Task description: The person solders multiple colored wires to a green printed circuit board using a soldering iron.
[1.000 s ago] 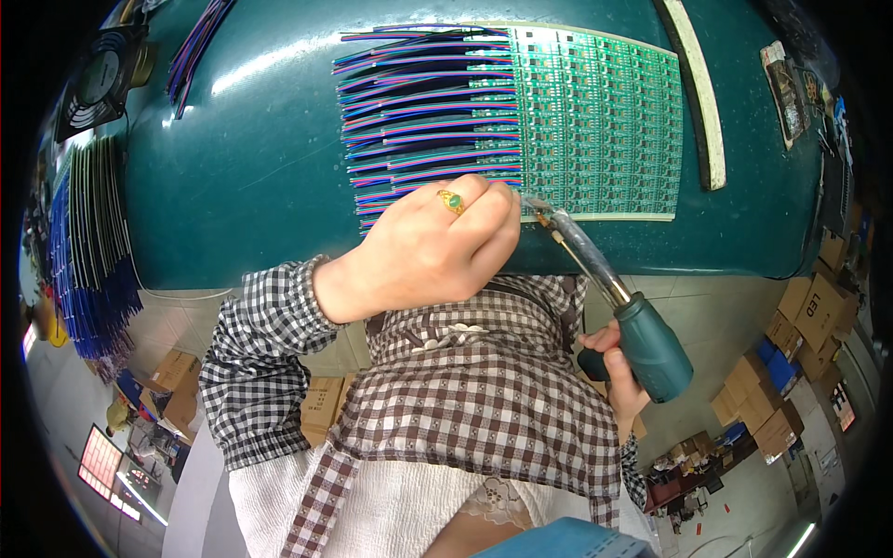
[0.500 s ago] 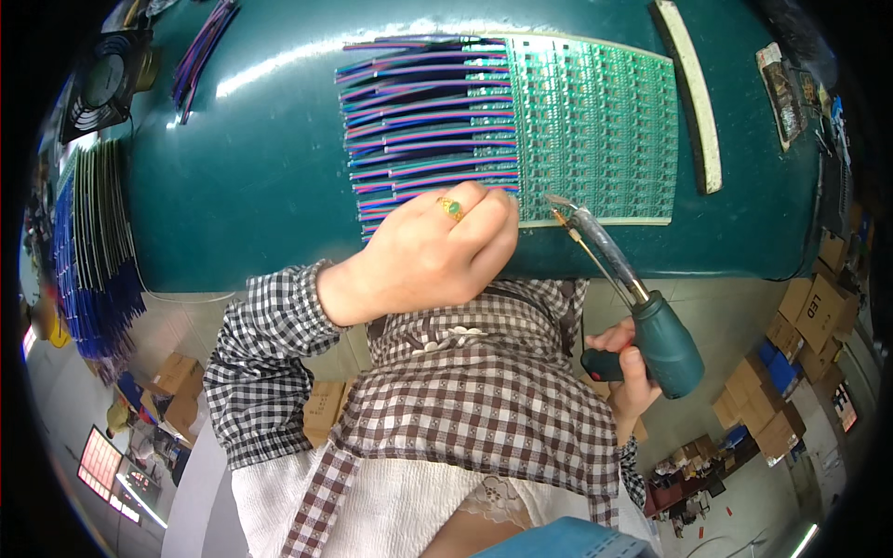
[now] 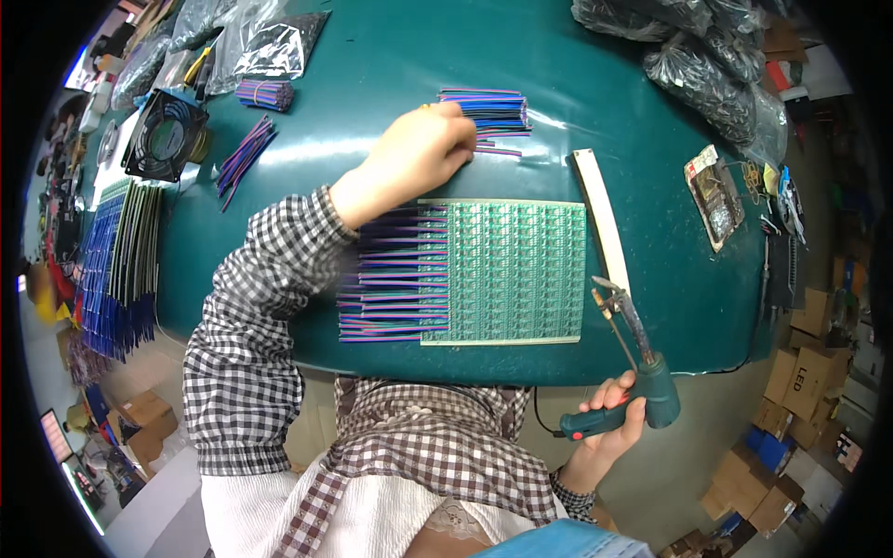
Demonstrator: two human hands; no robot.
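My left hand (image 3: 414, 153) reaches across the table, fingers curled and pinched at the left end of a pile of cut blue, black and pink wires (image 3: 500, 113). Its fingertips are partly hidden. In my right hand (image 3: 609, 423) is a green soldering gun (image 3: 660, 395), gripped by its handle. The gun's metal tip points up and left, off the right edge of the panel. That green circuit board panel (image 3: 516, 270) lies flat in front of me. Rows of multicoloured wires (image 3: 395, 279) stick out from its left side, partly covered by my left sleeve.
Right of the panel lies a long pale bar (image 3: 603, 219). A black fan (image 3: 166, 139), a loose wire bunch (image 3: 246, 158) and a tied bundle (image 3: 265, 94) are at left. Wired panels (image 3: 121, 260) hang over the left edge. Plastic bags (image 3: 702, 79) stand far right.
My left hand has moved from the panel's wired near edge out to the wire pile beyond it. The soldering gun has drawn away from the panel to the right. The view has shifted.
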